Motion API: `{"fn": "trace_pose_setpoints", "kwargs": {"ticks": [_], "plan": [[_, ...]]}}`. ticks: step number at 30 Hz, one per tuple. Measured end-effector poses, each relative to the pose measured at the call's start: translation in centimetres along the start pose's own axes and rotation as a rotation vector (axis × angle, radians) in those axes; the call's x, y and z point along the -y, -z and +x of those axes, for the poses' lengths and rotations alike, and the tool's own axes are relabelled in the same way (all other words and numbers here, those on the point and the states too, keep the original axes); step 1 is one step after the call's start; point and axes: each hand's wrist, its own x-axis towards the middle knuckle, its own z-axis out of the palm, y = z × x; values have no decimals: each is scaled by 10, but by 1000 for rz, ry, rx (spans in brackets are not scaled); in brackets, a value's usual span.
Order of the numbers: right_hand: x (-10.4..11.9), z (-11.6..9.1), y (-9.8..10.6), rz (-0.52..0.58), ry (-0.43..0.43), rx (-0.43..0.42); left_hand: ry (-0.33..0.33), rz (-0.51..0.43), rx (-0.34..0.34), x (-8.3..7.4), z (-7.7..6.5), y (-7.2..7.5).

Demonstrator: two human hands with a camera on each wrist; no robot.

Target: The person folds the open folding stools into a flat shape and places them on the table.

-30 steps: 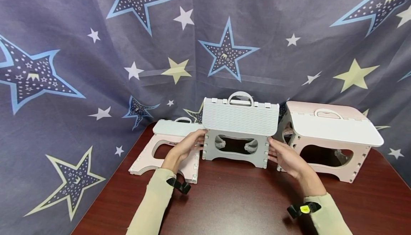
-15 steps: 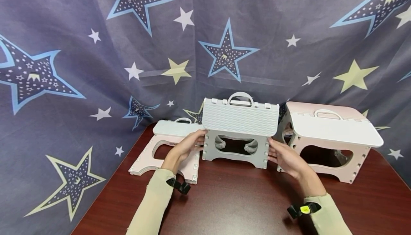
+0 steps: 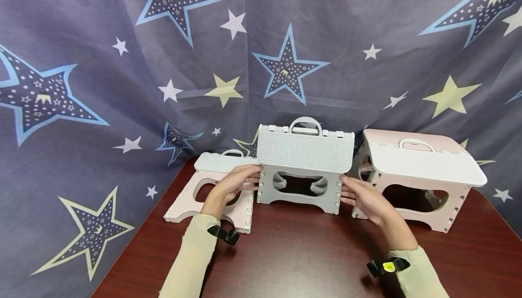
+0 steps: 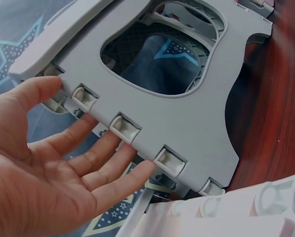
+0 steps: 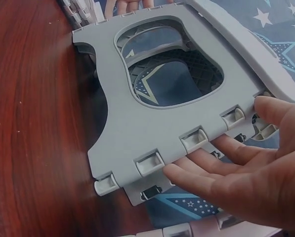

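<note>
Grey stool (image 3: pixel 306 151) stands on the table (image 3: pixel 293 252) between the left hand (image 3: pixel 236 182) and the right hand (image 3: pixel 369 203). Both hands have their fingers extended and slightly parted, fingertips touching the side edges without clasping them. A folded pink stool (image 3: pixel 185 198) lies beside the left hand; an unfolded pink stool (image 3: pixel 424 166) stands beside the right.

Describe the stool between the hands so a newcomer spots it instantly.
On the dark red table, before the star-print curtain, look to the middle of the row. There, the left hand and right hand touch the middle stool's side edges. It alone has grey leg panels; the left stool and right stool have pink ones.
</note>
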Motion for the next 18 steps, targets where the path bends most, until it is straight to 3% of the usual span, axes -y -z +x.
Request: {"fn": "trace_pose_setpoints", "kwargs": {"ticks": [18], "plan": [[-2, 1, -2, -1, 20, -38, -47, 33, -2, 1, 2, -4]]}}
